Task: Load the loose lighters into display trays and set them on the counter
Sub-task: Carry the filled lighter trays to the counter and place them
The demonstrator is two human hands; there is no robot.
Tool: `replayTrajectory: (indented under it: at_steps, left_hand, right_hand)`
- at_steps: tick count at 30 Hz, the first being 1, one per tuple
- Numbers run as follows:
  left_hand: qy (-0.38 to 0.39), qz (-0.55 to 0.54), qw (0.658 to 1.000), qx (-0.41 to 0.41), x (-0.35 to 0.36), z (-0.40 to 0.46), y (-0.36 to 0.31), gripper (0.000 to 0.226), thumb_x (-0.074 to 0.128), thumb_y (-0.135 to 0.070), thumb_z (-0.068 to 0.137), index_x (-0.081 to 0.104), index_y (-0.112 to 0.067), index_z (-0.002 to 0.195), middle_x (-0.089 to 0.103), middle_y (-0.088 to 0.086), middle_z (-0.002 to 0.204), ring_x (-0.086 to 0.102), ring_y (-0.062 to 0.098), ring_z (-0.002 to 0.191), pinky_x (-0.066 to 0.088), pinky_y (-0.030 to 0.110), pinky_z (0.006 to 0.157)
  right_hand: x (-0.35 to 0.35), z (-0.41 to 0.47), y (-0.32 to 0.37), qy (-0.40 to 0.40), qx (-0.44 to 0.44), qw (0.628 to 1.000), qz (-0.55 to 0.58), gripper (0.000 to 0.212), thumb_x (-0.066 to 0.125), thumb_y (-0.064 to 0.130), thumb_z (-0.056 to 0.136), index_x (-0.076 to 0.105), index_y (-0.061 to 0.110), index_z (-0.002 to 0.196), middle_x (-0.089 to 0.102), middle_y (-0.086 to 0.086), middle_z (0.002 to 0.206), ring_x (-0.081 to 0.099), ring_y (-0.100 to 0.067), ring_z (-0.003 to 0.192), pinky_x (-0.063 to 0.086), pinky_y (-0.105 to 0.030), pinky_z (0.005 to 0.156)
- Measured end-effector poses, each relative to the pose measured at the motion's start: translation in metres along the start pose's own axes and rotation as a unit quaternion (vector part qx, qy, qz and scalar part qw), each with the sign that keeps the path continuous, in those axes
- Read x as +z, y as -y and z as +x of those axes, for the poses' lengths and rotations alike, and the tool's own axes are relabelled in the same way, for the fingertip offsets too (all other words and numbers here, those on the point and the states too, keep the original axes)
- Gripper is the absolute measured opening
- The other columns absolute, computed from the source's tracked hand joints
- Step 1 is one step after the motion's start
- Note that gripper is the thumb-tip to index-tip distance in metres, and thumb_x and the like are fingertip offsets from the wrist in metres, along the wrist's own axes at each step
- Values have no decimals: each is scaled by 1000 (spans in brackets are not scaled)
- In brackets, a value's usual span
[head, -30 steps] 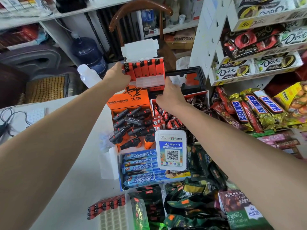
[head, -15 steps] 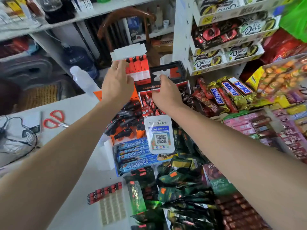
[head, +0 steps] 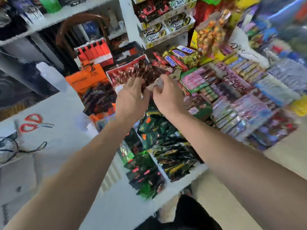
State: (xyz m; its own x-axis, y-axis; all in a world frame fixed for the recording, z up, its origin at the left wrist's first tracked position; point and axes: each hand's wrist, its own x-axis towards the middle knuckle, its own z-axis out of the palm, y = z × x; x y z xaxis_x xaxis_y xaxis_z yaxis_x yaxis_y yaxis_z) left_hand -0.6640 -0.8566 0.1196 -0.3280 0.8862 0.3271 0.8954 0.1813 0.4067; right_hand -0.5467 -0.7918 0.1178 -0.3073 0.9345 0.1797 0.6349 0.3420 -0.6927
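Note:
A display tray of orange lighters stands upright at the back of the counter, with no hand on it. Beside it sits a black tray. Below them, a red-edged box holds loose lighters. My left hand hovers in front of this box with its fingers spread and holds nothing. Close to its right is my right hand, fingers curled near a pale object. Blur hides whether it grips that object. An orange box of black torch lighters lies to the left.
Red scissors and cables lie on the white counter at the left. A clear bottle stands behind the orange box. Snickers bars and several rows of sweets fill the right side. Dark green packets lie under my arms.
Both hands have let go of the orange lighter tray, which now stands at the back. They have drawn back toward me and come close together. The view has swung right and is blurred.

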Motion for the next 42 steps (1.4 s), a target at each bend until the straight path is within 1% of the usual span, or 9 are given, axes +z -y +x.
replayTrajectory:
  at_steps: [4,7,11,14,17,23,32,38,42]
  left_hand:
    - [49,-21,997,59,9,-43,-43,33,54,-31,101,60,-10,126,63,14,118,61,38,102,52,49,77]
    - [72,-41,988,133,18,-75,-78,33,54,-30,101,63,-5,121,65,17,113,63,40,97,53,50,75]
    - [124,-51,974,182,35,-117,-134,36,54,-30,101,63,-5,124,65,17,117,61,39,103,53,48,81]
    - [158,-73,958,227,51,-139,-182,30,56,-26,100,65,-3,117,65,20,110,62,41,97,50,47,78]
    - [184,-81,943,264,70,-151,-233,31,58,-22,99,64,-2,122,65,22,112,61,43,100,50,50,81]
    - [239,-77,919,304,131,-182,-329,38,56,-27,100,60,-5,130,62,19,126,60,41,108,48,48,89]
    - [295,-63,918,259,211,-226,-431,30,64,-23,96,66,-5,120,66,18,121,66,40,96,53,45,78]
    - [293,-53,919,259,261,-185,-511,33,64,-23,97,63,-4,123,64,20,116,63,42,100,52,48,79]
    - [281,-49,919,274,314,-134,-573,34,58,-25,99,63,-6,127,65,20,118,62,42,101,51,49,81]
  right_hand:
    - [-38,-61,-28,-76,54,995,-16,42,56,28,97,54,12,135,64,-8,117,62,-26,106,53,-42,86]
    - [-66,-109,-55,-141,97,984,-39,43,55,31,98,55,10,135,65,-8,121,62,-27,109,53,-39,87]
    - [-106,-175,-97,-212,174,959,-71,38,56,25,96,60,7,128,67,-13,110,64,-33,99,52,-39,79]
    - [-139,-221,-132,-257,223,937,-79,27,57,21,91,63,4,112,65,-15,95,62,-37,90,48,-41,71]
    - [-175,-255,-168,-292,269,914,-88,30,56,23,89,65,6,112,67,-15,99,62,-37,94,49,-44,78]
    - [-266,-269,-258,-316,349,878,-85,34,55,22,92,62,5,120,66,-18,108,60,-40,102,46,-49,89]
    - [-426,-224,-385,-342,310,881,-99,40,53,25,93,59,7,128,65,-17,110,59,-38,103,47,-46,87]
    - [-464,-204,-453,-326,322,884,-93,41,52,28,94,58,9,130,66,-14,113,60,-35,104,48,-45,88]
    - [-458,-201,-501,-292,337,886,-129,28,57,19,89,65,6,112,67,-18,100,61,-40,93,50,-47,81]
